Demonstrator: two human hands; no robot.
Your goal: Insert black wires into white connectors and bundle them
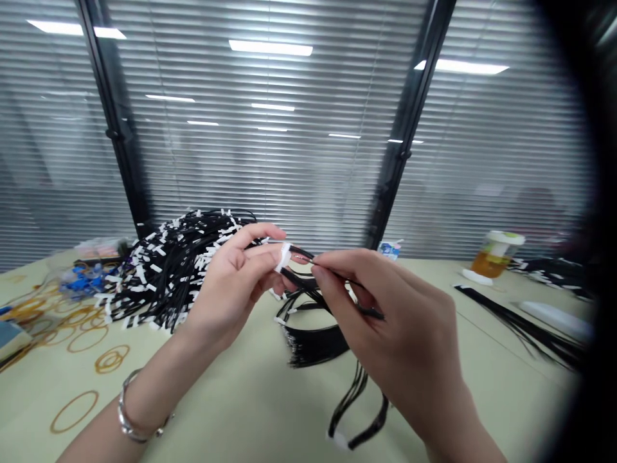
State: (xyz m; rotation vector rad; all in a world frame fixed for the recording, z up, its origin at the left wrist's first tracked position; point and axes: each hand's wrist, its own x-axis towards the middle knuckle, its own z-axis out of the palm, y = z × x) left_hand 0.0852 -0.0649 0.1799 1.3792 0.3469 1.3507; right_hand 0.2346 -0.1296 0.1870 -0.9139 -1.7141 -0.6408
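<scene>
Head view, nearest first: at 5 o'clock the right hand (385,321) pinches a thin black cable (337,286) between thumb and fingertips, its other fingers curled in. Loops of that cable bundle (357,411) hang below the hand toward 6 o'clock, just above the desk (241,411). At 7 o'clock the left wrist wears a silver bracelet (128,418). Just left of centre, the left hand (236,283) closes thumb and forefinger on a white tag (283,257) wrapped around the same cable, the two hands almost touching. Rubber bands (77,334) lie scattered on the desk at 9 o'clock. Behind the left hand, toward 10 o'clock, sits a big heap of tagged black cables (168,270). Far off at 2 o'clock stands a jar of amber liquid (494,254).
</scene>
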